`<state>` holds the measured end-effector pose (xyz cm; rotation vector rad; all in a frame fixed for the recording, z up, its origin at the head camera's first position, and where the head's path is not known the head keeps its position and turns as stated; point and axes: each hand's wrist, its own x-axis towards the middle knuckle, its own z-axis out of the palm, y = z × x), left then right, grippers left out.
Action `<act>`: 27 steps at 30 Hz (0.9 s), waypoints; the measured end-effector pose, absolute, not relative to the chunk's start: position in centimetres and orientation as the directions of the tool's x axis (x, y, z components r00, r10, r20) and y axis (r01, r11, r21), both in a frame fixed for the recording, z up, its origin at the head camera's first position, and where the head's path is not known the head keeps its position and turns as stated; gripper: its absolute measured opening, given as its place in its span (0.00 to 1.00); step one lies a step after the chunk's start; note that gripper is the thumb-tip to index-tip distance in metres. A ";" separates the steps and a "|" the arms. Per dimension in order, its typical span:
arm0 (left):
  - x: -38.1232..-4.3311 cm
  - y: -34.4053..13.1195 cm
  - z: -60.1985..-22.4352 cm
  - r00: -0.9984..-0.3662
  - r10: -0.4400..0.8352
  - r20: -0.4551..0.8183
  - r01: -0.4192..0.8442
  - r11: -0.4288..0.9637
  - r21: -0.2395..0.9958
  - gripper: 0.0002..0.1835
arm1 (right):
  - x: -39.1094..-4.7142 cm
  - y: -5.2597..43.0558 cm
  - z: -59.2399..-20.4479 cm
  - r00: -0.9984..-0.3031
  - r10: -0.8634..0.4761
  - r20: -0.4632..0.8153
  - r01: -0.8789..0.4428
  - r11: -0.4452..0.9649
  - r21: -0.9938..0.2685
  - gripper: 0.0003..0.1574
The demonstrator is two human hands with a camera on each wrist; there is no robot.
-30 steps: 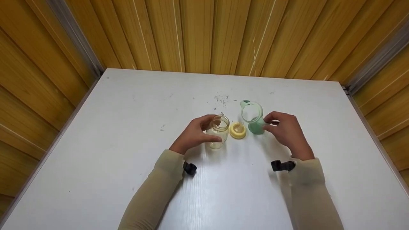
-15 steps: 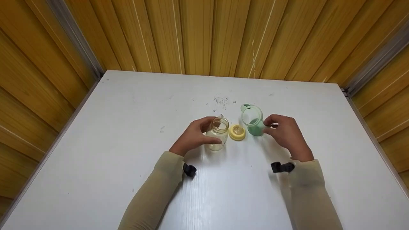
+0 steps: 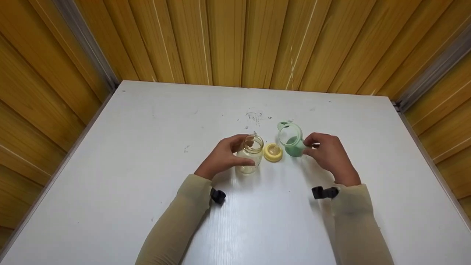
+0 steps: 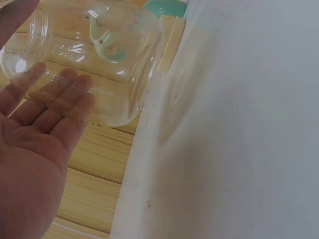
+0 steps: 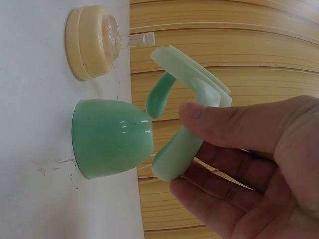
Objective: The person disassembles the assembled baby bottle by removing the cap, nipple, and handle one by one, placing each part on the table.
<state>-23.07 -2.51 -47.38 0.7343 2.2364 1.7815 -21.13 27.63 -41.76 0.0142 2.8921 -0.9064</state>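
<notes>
In the head view my left hand [image 3: 222, 157] grips a clear baby bottle [image 3: 258, 156], upright, uncapped and with a pale amber tint. The left wrist view shows a green printed figure on the bottle [image 4: 139, 74], its base close over the table. My right hand [image 3: 328, 151] pinches one grip of a pale green two-handled bottle ring [image 5: 192, 74] between thumb and fingers. That ring is tilted, just above a green dome-shaped cap [image 5: 112, 139] standing on the table. Between bottle and cap sits a yellow screw collar [image 5: 82, 45] with a clear teat [image 5: 112, 37] pointing up.
All of this stands on a white table [image 3: 140, 154] with small dark scuffs. Yellow wood-look panels [image 3: 228, 44] rise behind and at both sides. A black wrist mount [image 3: 218, 196] is strapped at each sleeve cuff.
My right hand and the handle ring have come very slightly closer to me and lower. The left hand keeps its grip on the bottle. The head view has shifted a little.
</notes>
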 end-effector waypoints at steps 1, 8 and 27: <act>-23.0 -2.5 -47.4 -0.859 0.488 0.153 0.260 0.159 0.952 0.37 | -21.1 27.6 -41.8 -0.994 -0.023 -0.110 0.044 0.821 -0.569 0.12; -22.9 -2.4 -47.1 -0.863 0.484 0.147 0.261 0.176 0.949 0.37 | -21.1 27.8 -42.0 -0.994 -0.028 -0.108 0.037 0.828 -0.560 0.12; -21.7 -2.6 -45.3 -0.866 0.482 0.136 0.239 0.159 0.958 0.37 | -21.4 28.0 -42.6 -0.993 -0.054 -0.103 0.010 0.845 -0.534 0.11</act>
